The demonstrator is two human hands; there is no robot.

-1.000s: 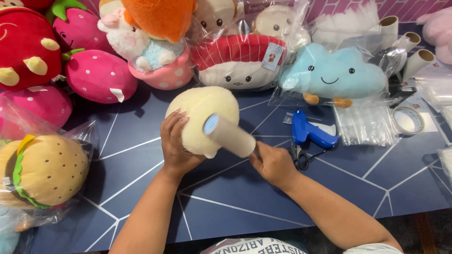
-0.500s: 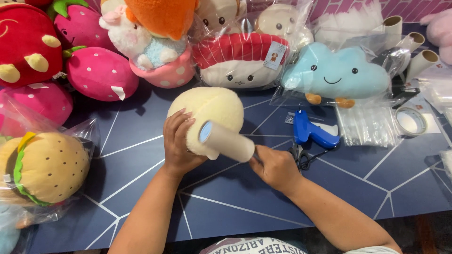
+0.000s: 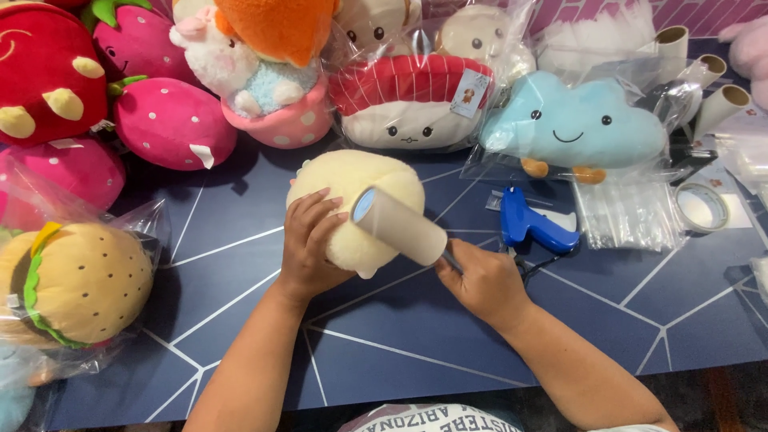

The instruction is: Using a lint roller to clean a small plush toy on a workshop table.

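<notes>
Head view: the left hand [image 3: 308, 240] cups the cream plush [image 3: 352, 192] at mid-bench [image 3: 400, 360], fingers spread and gripping it. Just right of the plush, the right hand [image 3: 480, 280] clenches the lint roller [image 3: 398, 226], rolling its surface; turning the plush seems due next.

Plush-crowded navy table [image 3: 400, 360]

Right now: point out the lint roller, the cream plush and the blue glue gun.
lint roller [image 3: 400, 226], head view, middle of roll.
cream plush [image 3: 352, 180], head view, top surface.
blue glue gun [image 3: 532, 226], head view, body.
</notes>
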